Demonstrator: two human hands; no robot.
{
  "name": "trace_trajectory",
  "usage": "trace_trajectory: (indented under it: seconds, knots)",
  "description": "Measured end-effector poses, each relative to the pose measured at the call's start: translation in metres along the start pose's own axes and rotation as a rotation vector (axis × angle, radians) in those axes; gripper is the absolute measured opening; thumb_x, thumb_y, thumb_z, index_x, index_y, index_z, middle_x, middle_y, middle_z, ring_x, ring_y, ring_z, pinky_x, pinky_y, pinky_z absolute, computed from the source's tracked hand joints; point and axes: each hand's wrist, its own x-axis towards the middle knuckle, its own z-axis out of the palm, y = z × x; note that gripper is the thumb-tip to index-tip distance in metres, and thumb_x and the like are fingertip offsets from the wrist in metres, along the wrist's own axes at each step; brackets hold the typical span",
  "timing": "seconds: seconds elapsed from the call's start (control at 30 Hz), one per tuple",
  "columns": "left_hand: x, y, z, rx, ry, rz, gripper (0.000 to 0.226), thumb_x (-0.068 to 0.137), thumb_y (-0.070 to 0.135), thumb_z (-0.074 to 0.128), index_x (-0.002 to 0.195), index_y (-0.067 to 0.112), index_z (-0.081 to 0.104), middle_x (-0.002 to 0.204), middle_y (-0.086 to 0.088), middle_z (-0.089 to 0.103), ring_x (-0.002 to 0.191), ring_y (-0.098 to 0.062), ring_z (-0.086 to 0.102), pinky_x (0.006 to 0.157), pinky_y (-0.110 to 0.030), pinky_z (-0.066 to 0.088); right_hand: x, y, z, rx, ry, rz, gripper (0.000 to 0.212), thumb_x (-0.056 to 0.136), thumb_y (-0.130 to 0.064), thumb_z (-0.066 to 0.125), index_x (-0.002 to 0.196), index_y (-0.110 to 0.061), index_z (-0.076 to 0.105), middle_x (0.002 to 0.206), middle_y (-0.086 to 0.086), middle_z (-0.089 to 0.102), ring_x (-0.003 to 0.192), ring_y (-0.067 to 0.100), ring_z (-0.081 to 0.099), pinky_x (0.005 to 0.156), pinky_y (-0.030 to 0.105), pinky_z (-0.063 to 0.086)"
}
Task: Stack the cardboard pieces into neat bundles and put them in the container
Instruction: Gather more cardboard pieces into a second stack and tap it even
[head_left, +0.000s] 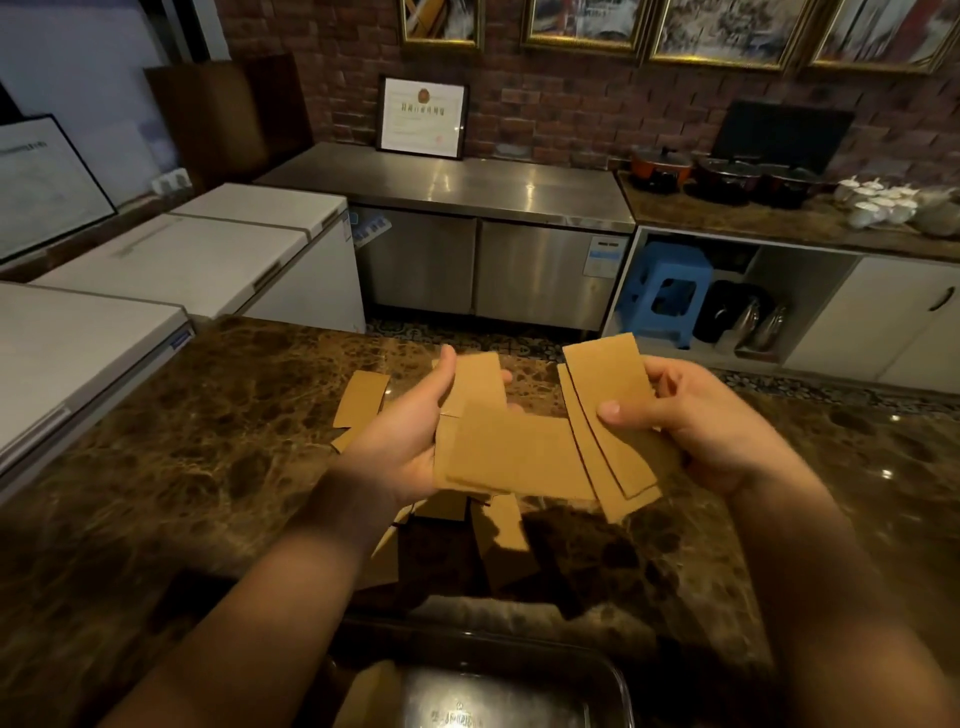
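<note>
Left hand (410, 431) grasps several cardboard pieces (514, 452); right hand (696, 421) pinches two strips (610, 415). Light, stiff, likely slippery sheets: best squeezed across flat faces near edges.

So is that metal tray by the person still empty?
Not empty. One cardboard piece leans inside the metal tray at its left side; the rest of its visible floor is bare.

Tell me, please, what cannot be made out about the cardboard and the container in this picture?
Head view:
- Container: the bottom edge of the picture cuts it off, so its contents are unclear.
- Loose cardboard pieces on the countertop: partly hidden behind both hands, so uncountable.
- Left hand bundle: pieces overlap, number unclear.
- Right hand pieces: lower ends overlap, count uncertain.
</note>
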Motion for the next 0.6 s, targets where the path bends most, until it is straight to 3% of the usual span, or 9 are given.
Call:
trace_trajectory:
  seconds: [0.17,0.27,0.4,0.5,0.6]
  knots:
    - [-0.003,-0.010,0.016,0.153,-0.188,-0.104,0.046,0.086,0.058,0.062,0.109,0.022,0.078,0.118,-0.016,0.074,0.105,-0.034,0.072,0.078,-0.050,0.061,0.018,-0.021,0.000,-0.234,-0.103,-0.062,0.029,0.081,-0.016,0.078,0.109,-0.022,0.072,0.105,0.002,0.078,0.098,0.023,0.074,0.096,0.056,0.052]
    - [-0.006,-0.018,0.022,0.226,-0.350,-0.156,0.045,0.088,0.047,0.063,0.115,0.014,0.074,0.125,-0.027,0.067,0.109,-0.041,0.069,0.086,-0.052,0.060,0.027,-0.019,0.010,-0.147,-0.039,-0.071,0.027,0.083,-0.012,0.077,0.107,-0.023,0.071,0.104,0.003,0.078,0.102,0.027,0.072,0.098,0.059,0.050]
    - [-0.009,-0.018,0.018,0.221,-0.454,-0.135,0.032,0.097,0.015,0.053,0.122,0.006,0.070,0.128,-0.034,0.062,0.107,-0.040,0.069,0.089,-0.053,0.058,0.033,-0.009,0.020,0.020,0.030,-0.041,0.026,0.082,-0.010,0.077,0.105,-0.023,0.072,0.101,0.003,0.079,0.102,0.029,0.072,0.095,0.056,0.053]
    - [-0.006,-0.020,0.013,0.173,-0.447,-0.073,0.042,0.091,-0.002,0.044,0.124,0.006,0.069,0.122,-0.032,0.065,0.101,-0.038,0.070,0.086,-0.053,0.058,0.035,-0.001,0.025,0.174,0.110,-0.018,0.025,0.085,-0.010,0.074,0.108,-0.019,0.071,0.100,0.005,0.079,0.103,0.032,0.072,0.084,0.049,0.058]
    - [-0.003,-0.021,0.007,0.148,-0.378,-0.019,0.063,0.077,-0.009,0.040,0.136,0.009,0.054,0.108,-0.030,0.070,0.092,-0.041,0.071,0.073,-0.053,0.061,0.032,0.004,0.025,0.375,0.184,0.028,0.027,0.088,-0.006,0.069,0.113,-0.016,0.069,0.095,0.003,0.080,0.094,0.025,0.075,0.062,0.035,0.060]
